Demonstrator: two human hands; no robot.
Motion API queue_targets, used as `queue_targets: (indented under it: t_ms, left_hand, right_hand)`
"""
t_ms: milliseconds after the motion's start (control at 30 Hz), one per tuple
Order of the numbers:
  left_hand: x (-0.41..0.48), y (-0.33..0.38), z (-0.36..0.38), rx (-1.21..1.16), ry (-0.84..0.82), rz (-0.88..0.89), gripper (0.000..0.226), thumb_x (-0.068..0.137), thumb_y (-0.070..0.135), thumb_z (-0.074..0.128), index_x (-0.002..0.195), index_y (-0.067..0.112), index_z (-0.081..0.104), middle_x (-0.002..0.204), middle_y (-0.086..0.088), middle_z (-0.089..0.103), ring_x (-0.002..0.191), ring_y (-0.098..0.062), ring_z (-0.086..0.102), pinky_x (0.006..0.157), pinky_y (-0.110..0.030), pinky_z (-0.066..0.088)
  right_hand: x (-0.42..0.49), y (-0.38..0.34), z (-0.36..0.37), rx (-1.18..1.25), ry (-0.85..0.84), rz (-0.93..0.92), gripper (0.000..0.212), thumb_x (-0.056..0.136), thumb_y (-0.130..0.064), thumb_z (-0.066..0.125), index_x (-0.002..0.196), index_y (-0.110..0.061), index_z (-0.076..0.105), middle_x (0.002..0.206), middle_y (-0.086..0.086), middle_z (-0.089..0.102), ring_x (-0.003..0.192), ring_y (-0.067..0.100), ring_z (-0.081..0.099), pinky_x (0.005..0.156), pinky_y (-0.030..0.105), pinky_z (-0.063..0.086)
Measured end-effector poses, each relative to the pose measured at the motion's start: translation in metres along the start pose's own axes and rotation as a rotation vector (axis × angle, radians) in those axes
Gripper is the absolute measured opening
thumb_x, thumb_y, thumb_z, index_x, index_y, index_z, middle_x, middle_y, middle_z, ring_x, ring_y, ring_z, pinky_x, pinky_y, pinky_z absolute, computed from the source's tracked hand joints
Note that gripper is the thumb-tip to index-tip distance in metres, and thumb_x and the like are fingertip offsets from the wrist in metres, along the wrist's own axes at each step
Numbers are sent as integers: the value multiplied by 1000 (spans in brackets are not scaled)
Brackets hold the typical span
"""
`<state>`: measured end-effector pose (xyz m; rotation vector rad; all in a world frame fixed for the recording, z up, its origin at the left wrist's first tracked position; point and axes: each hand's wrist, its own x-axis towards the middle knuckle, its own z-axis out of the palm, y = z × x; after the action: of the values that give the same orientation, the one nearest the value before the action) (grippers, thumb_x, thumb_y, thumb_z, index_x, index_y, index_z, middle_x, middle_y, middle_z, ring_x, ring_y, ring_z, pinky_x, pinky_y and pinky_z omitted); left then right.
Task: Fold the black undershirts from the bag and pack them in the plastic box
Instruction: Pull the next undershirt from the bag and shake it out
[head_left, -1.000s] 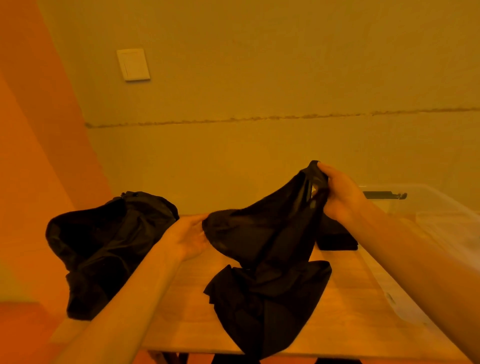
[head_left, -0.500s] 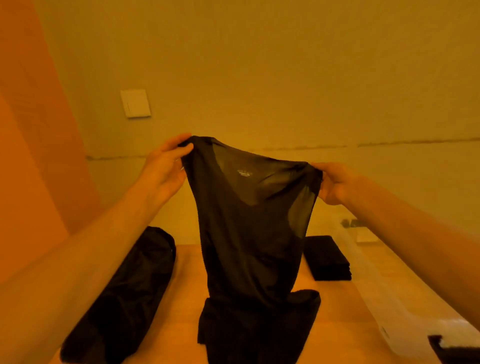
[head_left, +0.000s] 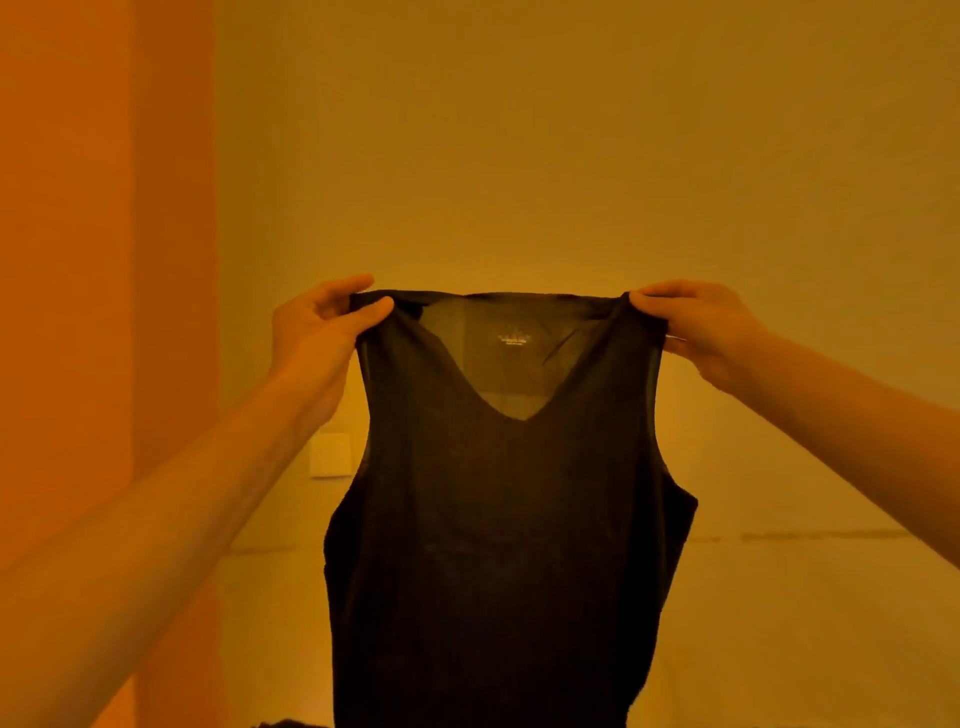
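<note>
Up in front of the far wall (head_left: 571, 156) I've got the black undershirt (head_left: 498, 519) hanging full length, left hand (head_left: 317, 332) and right hand (head_left: 696, 327) each pinching a shoulder strap, spread apart to straighten it for folding, I'd say; box out of view

Neck print (head_left: 512, 340) on undershirt (head_left: 498, 545) illegible

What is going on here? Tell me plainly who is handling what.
A person is holding up a thin black sleeveless V-neck undershirt in front of a plain wall. The left hand pinches one shoulder strap and the right hand pinches the other. The garment hangs flat and spread open, with a small printed label visible inside the neck. It is not yet folded. A white wall switch plate shows behind the left forearm.
</note>
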<state>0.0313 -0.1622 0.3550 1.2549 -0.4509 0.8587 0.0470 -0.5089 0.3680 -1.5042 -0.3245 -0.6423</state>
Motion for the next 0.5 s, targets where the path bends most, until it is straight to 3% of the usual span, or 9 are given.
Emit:
queue_targets:
  t_ms: [67, 167, 267, 367, 433, 500]
  left_hand:
    - [5, 13, -1, 175, -23, 60, 31, 81, 7, 82, 111, 14, 76, 102, -4, 72, 97, -12, 70, 85, -24, 59]
    - [7, 28, -3, 560, -92, 305, 18, 84, 14, 81, 102, 16, 79, 84, -1, 69, 69, 3, 59, 63, -13, 50]
    - [9, 37, -2, 787, -164, 493, 8, 85, 20, 80, 91, 16, 78, 80, -4, 62, 68, -4, 54, 63, -22, 43]
    - [6, 48, 2, 759, -232, 371, 7, 92, 25, 73, 87, 19, 71, 93, 1, 60, 80, -5, 57, 73, -21, 44]
    - [-1, 56, 6, 595, -372, 200, 14, 98, 25, 64, 87, 17, 69, 88, -2, 66, 81, -8, 61, 79, -25, 46]
    - [-12, 65, 10, 388, -499, 45, 17, 100, 24, 59, 91, 13, 67, 81, 0, 68, 79, -8, 63, 73, -21, 49]
  right_hand:
    - [3, -14, -4, -56, 14, -45, 5, 91, -16, 73, 95, -14, 71, 103, 7, 70, 96, 19, 68, 72, 27, 54]
    - [3, -29, -7, -76, 14, -94, 9, 93, -17, 72, 99, -11, 70, 101, 7, 68, 94, 19, 66, 73, 28, 55]
    - [7, -34, -11, -129, 38, -115, 12, 94, -19, 70, 102, -10, 70, 97, 6, 67, 92, 19, 64, 79, 31, 54]
    - [10, -39, -16, -185, 76, -100, 12, 98, -23, 63, 99, -13, 69, 102, 7, 65, 99, 21, 60, 78, 31, 47]
    - [10, -43, -18, -164, 97, -85, 15, 101, -21, 56, 104, -10, 67, 105, 9, 64, 100, 22, 58, 79, 32, 47]
    - [7, -47, -19, -167, 67, -82, 14, 103, -19, 53, 99, -11, 64, 100, 9, 62, 98, 22, 57, 83, 34, 47]
